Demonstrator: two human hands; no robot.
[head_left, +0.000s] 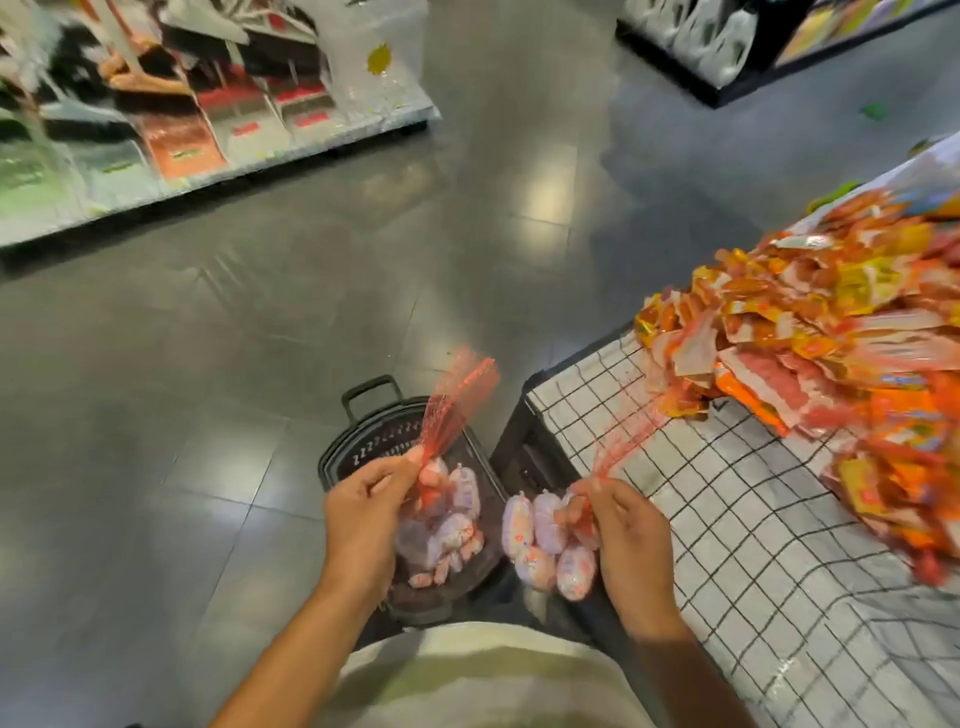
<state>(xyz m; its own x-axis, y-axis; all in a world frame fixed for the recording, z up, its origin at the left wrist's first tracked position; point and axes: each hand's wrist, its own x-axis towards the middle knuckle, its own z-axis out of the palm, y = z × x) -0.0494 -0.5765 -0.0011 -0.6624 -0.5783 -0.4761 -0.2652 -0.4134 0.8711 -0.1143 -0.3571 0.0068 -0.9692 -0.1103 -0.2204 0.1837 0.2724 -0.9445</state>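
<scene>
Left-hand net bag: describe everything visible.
The net bag is red plastic-looking mesh, filled with small pale pink sausage-shaped packs with red ends. The left hand pinches its neck; the loose mesh top fans up and right above the grip. The filled part hangs below, over the dark basket on the floor. Blur hides any print.

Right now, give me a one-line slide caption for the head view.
Left hand pinches left sausage net, right hand pinches right sausage net, beside black basket.
</scene>
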